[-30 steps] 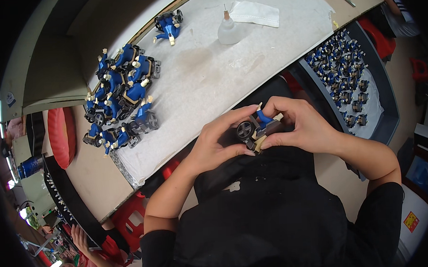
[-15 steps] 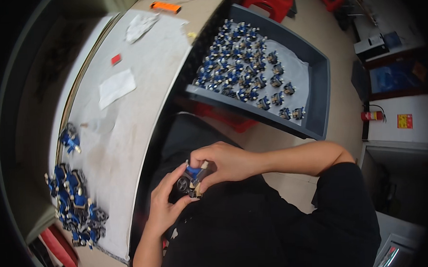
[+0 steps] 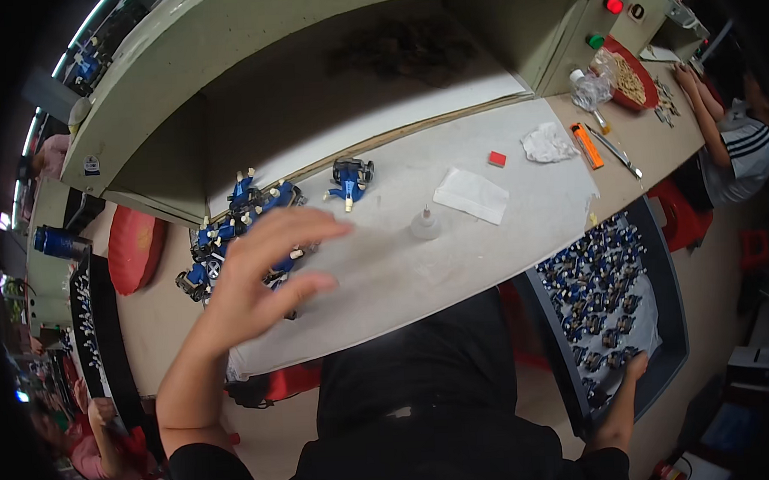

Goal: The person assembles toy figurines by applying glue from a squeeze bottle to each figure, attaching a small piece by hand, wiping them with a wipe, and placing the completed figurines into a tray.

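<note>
My left hand (image 3: 265, 267) hovers over the white-covered bench, fingers and thumb spread, with nothing between them. Beneath and beyond it lies a heap of small blue toys (image 3: 229, 225) with black wheels and cream tips; the hand hides part of the heap. One more blue toy (image 3: 348, 181) sits apart, to the right of the heap. At the lower right, my right hand (image 3: 635, 366) reaches into a grey bin (image 3: 676, 339) and pinches a blue toy (image 3: 617, 358) at the near end of the rows; its fingertips are partly hidden.
On the bench are a small translucent bottle (image 3: 424, 224), a white paper sheet (image 3: 472, 197), a red block (image 3: 497, 159), crumpled tissue (image 3: 548, 143), an orange cutter (image 3: 586, 145) and tweezers (image 3: 614, 150). Red trays (image 3: 133, 251) stand at the side. Other people sit left and right.
My hands have parted: the left moved over the heap and opened, while the right carried the toy from my lap to the bin. My view has turned toward the bench.
</note>
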`<state>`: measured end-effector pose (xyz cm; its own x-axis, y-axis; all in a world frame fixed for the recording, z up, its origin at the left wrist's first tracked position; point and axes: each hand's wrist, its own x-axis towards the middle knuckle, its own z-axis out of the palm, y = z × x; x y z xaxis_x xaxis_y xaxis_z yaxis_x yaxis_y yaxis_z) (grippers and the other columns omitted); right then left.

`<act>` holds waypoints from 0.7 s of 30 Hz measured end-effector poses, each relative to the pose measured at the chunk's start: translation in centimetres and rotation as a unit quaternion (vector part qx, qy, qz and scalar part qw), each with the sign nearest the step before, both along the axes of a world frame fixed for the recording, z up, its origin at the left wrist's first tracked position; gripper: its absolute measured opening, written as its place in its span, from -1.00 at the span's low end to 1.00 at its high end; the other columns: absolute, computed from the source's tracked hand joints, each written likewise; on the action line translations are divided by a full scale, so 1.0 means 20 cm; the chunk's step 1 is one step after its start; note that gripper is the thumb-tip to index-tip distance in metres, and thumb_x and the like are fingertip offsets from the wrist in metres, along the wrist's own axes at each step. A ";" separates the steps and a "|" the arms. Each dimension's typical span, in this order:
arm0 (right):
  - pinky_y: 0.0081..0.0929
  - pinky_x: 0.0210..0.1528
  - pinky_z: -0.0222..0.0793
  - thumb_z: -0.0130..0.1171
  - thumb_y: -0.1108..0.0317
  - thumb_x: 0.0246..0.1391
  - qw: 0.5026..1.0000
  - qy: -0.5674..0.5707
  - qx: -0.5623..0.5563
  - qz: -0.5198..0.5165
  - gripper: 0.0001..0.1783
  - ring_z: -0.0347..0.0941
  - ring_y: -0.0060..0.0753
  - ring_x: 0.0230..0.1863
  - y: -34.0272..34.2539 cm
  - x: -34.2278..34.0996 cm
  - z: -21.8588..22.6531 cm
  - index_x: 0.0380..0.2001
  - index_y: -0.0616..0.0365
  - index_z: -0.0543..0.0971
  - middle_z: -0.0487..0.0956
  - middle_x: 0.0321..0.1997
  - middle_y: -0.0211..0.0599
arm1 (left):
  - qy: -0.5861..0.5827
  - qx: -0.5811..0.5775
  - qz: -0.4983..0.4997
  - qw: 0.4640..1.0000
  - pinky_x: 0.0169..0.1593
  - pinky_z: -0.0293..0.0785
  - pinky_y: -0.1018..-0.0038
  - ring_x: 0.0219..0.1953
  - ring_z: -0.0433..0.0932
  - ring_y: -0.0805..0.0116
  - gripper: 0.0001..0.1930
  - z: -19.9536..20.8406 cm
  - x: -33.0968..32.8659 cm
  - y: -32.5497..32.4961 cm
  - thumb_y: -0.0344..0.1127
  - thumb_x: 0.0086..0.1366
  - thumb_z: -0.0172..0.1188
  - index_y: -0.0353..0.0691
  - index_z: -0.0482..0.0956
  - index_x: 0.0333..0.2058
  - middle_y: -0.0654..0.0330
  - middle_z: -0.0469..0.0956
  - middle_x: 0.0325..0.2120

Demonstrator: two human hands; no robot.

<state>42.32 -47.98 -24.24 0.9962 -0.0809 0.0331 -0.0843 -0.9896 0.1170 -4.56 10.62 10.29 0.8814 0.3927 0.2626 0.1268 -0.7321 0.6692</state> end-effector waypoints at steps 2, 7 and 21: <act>-0.22 -0.12 0.30 0.32 0.29 -0.31 0.999 0.034 -0.005 -0.009 -0.53 0.37 -0.01 -0.10 0.20 -0.03 0.10 -0.27 0.17 0.40 0.45 -0.19 -0.11 | 0.038 -0.003 0.105 0.994 0.05 0.20 0.41 -0.06 0.38 0.26 -0.65 -0.02 0.00 0.19 -0.32 0.05 0.13 -0.31 0.45 -0.15 0.11 0.46 -0.18; -0.32 -0.06 0.28 0.15 0.46 -0.11 0.951 -0.124 0.178 0.220 -0.63 0.41 -0.10 -0.09 0.70 0.06 0.72 -0.15 0.24 0.39 0.47 -0.12 -0.08 | 0.025 0.079 0.164 0.983 0.07 0.18 0.43 -0.02 0.36 0.23 -0.65 -0.27 0.35 0.78 -0.21 0.17 0.07 -0.22 0.41 -0.08 0.10 0.42 -0.12; -0.26 -0.03 0.22 0.02 0.11 -0.01 0.568 -0.100 0.444 0.685 -0.58 0.35 -0.04 -0.11 3.70 -0.51 1.33 -0.17 0.20 0.45 0.44 -0.14 -0.02 | -0.078 0.178 0.208 0.959 0.11 0.12 0.30 0.08 0.22 0.07 -0.52 -0.50 0.86 1.41 -0.07 0.22 -0.01 -0.24 0.26 0.03 -0.03 0.27 0.01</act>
<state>32.19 25.94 2.26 0.1275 0.6931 0.7094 0.9132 0.1970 -0.3567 12.74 38.85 0.25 0.6068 0.5633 0.5608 0.3766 -0.8250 0.4213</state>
